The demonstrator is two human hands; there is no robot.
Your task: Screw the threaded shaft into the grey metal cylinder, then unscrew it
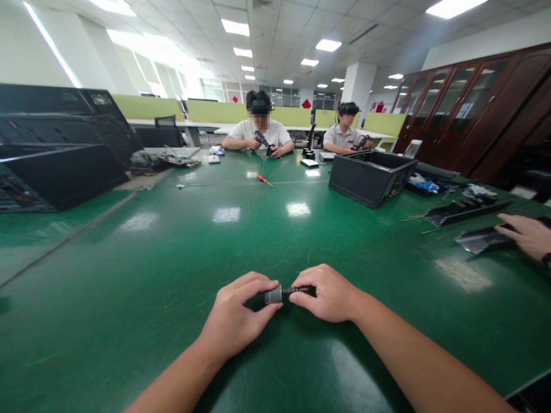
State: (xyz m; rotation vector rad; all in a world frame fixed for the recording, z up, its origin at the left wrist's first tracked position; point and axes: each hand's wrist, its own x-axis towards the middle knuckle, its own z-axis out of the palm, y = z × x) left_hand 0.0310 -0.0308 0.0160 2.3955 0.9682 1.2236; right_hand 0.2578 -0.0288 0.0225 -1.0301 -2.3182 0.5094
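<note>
Between thumb and fingers, my left hand (pixel 239 310) grips a small grey cylinder (pixel 274 295) that looks like a little motor, lying on its side just over the green table. A dark, ridged shaft (pixel 287 291) points right out of the cylinder's end. My right hand (pixel 329 295) pinches this shaft, its thumb and fingertips closed around the far part. The fingers cover part of both pieces, and I cannot tell whether the shaft is fixed in the cylinder.
An orange screwdriver (pixel 263 180) lies ahead on the green table (pixel 189 241). Black computer cases stand left (pixel 77 178) and right (pixel 361 180). Two people sit opposite; one holds a power drill (pixel 260 137). Another person's hand (pixel 527 234) touches a metal piece (pixel 477 240) at right.
</note>
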